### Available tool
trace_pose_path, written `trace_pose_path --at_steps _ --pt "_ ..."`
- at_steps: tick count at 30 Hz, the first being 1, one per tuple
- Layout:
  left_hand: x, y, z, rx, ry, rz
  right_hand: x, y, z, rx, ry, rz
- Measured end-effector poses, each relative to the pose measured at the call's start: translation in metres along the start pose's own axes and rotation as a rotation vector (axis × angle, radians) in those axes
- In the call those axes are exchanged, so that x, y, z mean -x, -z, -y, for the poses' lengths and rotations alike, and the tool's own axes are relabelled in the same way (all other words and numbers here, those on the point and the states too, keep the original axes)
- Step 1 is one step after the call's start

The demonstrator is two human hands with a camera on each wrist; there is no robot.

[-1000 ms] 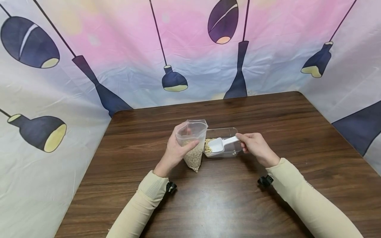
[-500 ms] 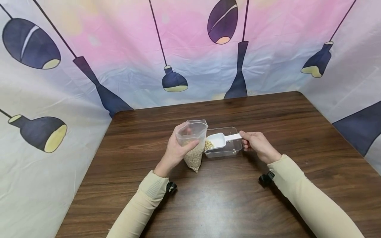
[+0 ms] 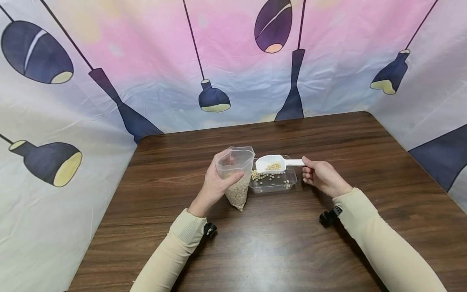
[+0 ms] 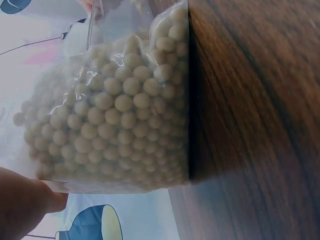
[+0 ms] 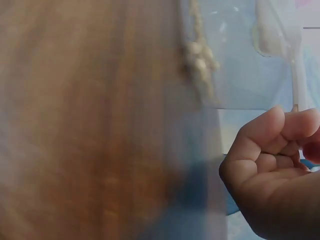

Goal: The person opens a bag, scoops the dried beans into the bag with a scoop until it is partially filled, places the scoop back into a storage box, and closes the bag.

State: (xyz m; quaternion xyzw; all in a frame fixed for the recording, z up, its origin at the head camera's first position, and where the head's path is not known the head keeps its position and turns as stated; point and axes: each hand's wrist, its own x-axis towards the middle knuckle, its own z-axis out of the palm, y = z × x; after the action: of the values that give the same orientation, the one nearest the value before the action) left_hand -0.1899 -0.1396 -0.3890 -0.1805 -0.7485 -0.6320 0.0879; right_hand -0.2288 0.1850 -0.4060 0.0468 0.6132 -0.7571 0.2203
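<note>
My left hand (image 3: 213, 184) grips a clear plastic bag (image 3: 238, 190) around its side, thumb across the front. The bag stands upright with its mouth spread, its lower part full of round pale-yellow beans (image 4: 112, 110). Between my right thumb and fingers is the handle of a white scoop (image 3: 263, 163); my right hand (image 3: 324, 176) is to the right of the container. Some beans lie in the scoop, which is raised over a clear plastic container (image 3: 271, 189). Loose beans (image 3: 257, 176) are spread on the container's bottom, mostly toward the left, beside the bag.
Bag and container rest on a dark wood-grain table (image 3: 277, 243). A cloth backdrop (image 3: 153, 56) printed with lamps hangs behind the table's far edge and along its sides. A dark wrist device (image 3: 330, 216) sits at my right cuff.
The scoop has come up out of the container, levelled and carrying beans, as my right hand shifted slightly right and up. My left hand and the bag stayed put.
</note>
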Motion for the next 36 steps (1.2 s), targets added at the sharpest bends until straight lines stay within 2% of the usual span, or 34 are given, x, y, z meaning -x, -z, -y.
trace_pose_path --at_steps 4,11,15,20,23,28,31,34,36 --pt "0.000 0.001 0.001 -0.013 -0.020 -0.002 0.008 -0.001 0.018 -0.051 0.048 -0.018" --pt "0.001 0.002 0.001 -0.019 -0.021 -0.004 0.027 -0.017 0.056 -0.100 0.231 -0.035" --pt "0.002 0.003 0.000 -0.015 0.001 0.001 0.034 -0.035 0.074 -0.089 0.355 -0.037" --pt "0.002 0.002 -0.001 -0.006 0.031 0.010 0.043 -0.063 0.089 -0.004 0.514 -0.053" --pt "0.001 0.002 -0.001 0.006 0.044 0.012 0.050 -0.078 0.095 0.128 0.606 -0.089" --pt "0.001 0.003 -0.002 0.035 0.052 0.022 0.062 -0.097 0.100 0.438 0.744 -0.200" --pt "0.001 0.002 -0.002 0.029 0.050 0.018 0.067 -0.103 0.100 0.558 0.831 -0.246" --pt "0.002 0.003 -0.001 0.012 0.031 0.006 0.073 -0.107 0.098 0.697 1.006 -0.307" --pt "0.001 0.003 0.000 0.000 0.010 -0.002 0.076 -0.109 0.094 0.843 1.137 -0.402"
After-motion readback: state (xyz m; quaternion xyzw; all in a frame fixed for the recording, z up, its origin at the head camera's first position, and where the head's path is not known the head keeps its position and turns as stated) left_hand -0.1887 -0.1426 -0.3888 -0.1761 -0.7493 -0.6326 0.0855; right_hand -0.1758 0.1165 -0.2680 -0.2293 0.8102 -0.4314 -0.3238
